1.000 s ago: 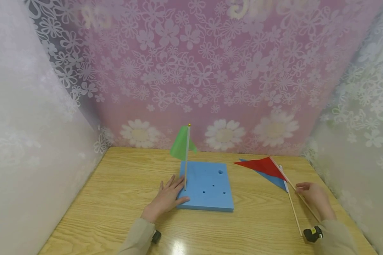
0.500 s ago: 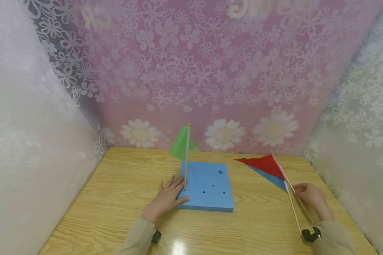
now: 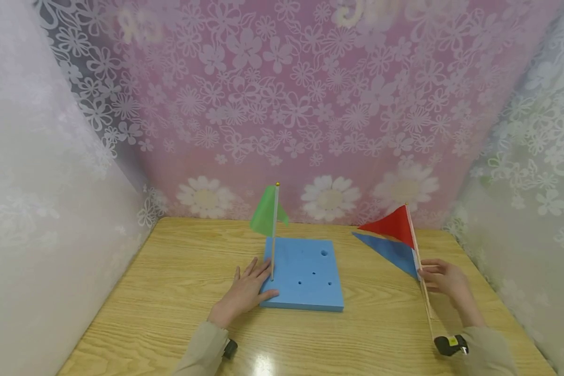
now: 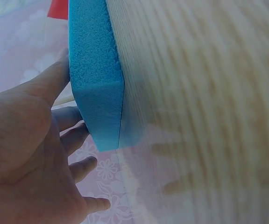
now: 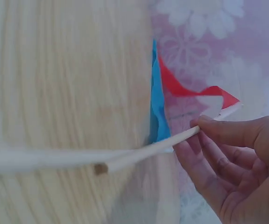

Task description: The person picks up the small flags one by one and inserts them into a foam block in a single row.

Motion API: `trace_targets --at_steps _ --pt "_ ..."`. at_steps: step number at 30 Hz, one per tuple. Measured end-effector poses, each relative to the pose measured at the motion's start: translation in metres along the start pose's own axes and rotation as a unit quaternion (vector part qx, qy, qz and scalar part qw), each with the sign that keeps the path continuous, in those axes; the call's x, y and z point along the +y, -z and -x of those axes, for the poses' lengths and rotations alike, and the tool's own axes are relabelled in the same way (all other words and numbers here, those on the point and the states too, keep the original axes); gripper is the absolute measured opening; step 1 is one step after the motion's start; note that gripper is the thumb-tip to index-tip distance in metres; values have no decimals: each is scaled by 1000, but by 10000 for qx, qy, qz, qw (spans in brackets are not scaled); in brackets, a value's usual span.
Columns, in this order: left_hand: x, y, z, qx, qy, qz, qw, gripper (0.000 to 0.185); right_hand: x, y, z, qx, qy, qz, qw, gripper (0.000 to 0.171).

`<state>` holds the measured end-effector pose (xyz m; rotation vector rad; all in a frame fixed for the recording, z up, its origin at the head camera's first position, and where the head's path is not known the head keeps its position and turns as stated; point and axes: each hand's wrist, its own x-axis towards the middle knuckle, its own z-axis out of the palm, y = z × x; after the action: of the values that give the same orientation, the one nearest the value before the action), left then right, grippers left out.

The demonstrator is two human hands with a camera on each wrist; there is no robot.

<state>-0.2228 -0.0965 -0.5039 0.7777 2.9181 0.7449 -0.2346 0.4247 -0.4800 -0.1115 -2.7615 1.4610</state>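
My left hand (image 3: 243, 295) rests with spread fingers on the left edge of a blue foam board (image 3: 289, 261). In the left wrist view, the thumb lies over the top of the thick foam (image 4: 96, 56). A small green flag (image 3: 265, 214) stands upright in the board beside these fingers. On the right, my right hand (image 3: 446, 279) pinches the wooden stick of a red triangular flag (image 3: 397, 225) between thumb and fingers. The right wrist view shows this stick (image 5: 148, 151) tilted up, its lower end free. A blue triangular flag (image 3: 392, 253) lies on the table just behind it.
Several holes show in the board, the largest hole (image 3: 324, 253) near its back right corner. The wooden table (image 3: 188, 245) meets a flowered pink cloth (image 3: 244, 130) at the back, with pale cloth walls on both sides.
The red flag's tip has risen and swung right, lifting away from the blue flag. My right hand has moved slightly left and up with its stick. My left hand has stayed put.
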Motion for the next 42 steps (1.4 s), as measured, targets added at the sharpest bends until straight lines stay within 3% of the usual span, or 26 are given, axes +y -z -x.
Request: trace_targets --at_steps 7,15,26,32,42 --pt "0 0 0 1 -23 45 10000 74 -14 -13 1 -119 225 -665 9975 54" --pt "1 1 0 27 -32 68 10000 74 -37 -33 -1 -172 207 -929 9953 57" --pt "0 2 0 3 -35 -11 10000 74 -66 -62 -9 -91 509 -1479 9877 55" --pt "-1 1 -1 -4 -23 -28 10000 74 -87 -81 -11 -7 605 -1620 9849 53" --pt "-1 1 0 -27 0 -56 10000 75 -125 -126 -14 291 1140 -1725 9780 43"
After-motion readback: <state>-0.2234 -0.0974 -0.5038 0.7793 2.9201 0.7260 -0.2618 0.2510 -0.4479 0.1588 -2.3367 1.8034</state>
